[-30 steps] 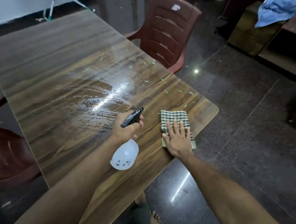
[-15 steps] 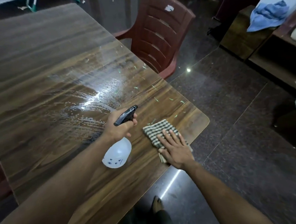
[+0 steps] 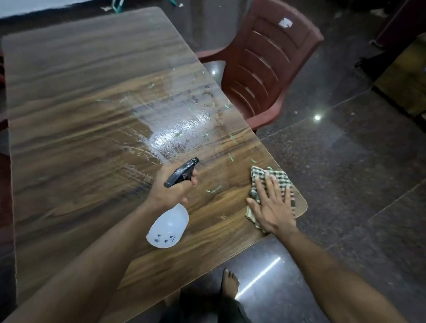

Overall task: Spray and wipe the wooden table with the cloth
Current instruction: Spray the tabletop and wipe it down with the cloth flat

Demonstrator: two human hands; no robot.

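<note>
The checked cloth (image 3: 270,180) is lying crumpled at the near right corner of the wooden desk (image 3: 80,134), close to the rounded edge, where the dry grain is waiting to be wiped. The right hand (image 3: 272,207) is lying flat on top of it, fingers (image 3: 274,185) straight and slightly spread, palm down; that flat press looks meant to pin the fabric to the surface so a sweep drags the whole pad rather than bunching it.

Just to its left, apart from the cloth, the left hand (image 3: 173,188) is gripping the neck of the spray bottle (image 3: 168,225), its fingers curled round the black trigger head (image 3: 181,172). The nozzle is pointing away from the person toward the middle of the desk, while the translucent body is hanging back below the wrist, tilted over the wood. Holding it so is keeping the spray aimed ahead of the cloth, I judge, so wetting and wiping can alternate without setting anything down.

Beyond the nozzle a wet patch (image 3: 178,136) of droplets and streaks is glinting, with small green flecks (image 3: 215,189) scattered around it and toward the cloth. The far half of the desk is looking dull and dry, so much of the job appears left.

A maroon plastic chair (image 3: 270,60) is standing against the right edge, and a bare foot (image 3: 229,281) is showing on the dark polished floor (image 3: 359,202) below.
</note>
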